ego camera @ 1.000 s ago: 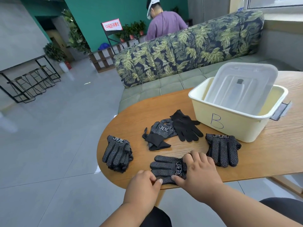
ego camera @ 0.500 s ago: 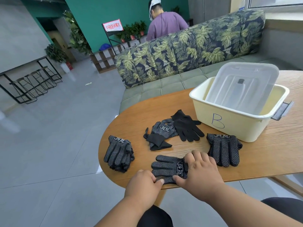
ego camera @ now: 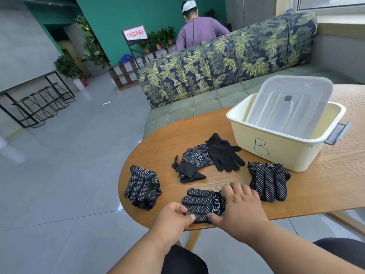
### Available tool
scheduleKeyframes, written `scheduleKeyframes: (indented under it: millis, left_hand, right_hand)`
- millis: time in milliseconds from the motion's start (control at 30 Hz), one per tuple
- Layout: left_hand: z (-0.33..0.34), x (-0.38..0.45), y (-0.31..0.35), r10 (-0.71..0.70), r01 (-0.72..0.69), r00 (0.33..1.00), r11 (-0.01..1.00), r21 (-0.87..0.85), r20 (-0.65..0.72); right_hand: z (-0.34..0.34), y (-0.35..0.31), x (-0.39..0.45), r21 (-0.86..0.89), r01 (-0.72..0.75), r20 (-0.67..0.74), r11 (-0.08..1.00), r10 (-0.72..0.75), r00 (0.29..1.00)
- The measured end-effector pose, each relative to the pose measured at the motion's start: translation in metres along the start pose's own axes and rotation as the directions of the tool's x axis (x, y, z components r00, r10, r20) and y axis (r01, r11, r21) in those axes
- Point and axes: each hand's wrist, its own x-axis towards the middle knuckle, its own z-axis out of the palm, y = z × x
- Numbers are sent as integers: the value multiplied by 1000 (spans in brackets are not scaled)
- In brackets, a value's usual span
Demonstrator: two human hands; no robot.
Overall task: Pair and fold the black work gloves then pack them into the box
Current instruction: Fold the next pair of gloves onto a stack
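Pairing continues: right hand [ego camera: 242,206] flat on a dotted glove [ego camera: 203,204] well before the box [ego camera: 276,147], left hand [ego camera: 173,218] fingers pinching it. Box apparently unpacked; other gloves [ego camera: 207,161] loose nearer it.

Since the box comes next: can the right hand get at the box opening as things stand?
Probably only partly. The right hand has bare table between it and the box, but the loose lid stands tilted inside and covers most of the opening, so it likely needs lifting out first.
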Motion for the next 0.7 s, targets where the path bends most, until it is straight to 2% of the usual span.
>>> scheduleKeyframes:
  millis: [133,400,567,633,700]
  left_hand:
    - [-5,4,-2,-30,30,1000,998,-46,1]
    - [-9,7,-3,-79,94,990,987,-129,121]
    - [-9,8,-2,28,-46,972,996,74,232]
    - [-7,8,0,78,-115,970,982,151,231]
    - [-4,9,1,122,-159,966,976,150,227]
  right_hand:
    - [1,1,-1,13,-1,-10,1000,1,1000]
    - [3,1,1,6,-14,-16,1000,14,1000]
    - [1,0,0,-5,-13,-6,1000,13,1000]
    - [0,0,0,-5,-15,0,1000,15,1000]
    - [0,0,0,-5,-15,1,1000,15,1000]
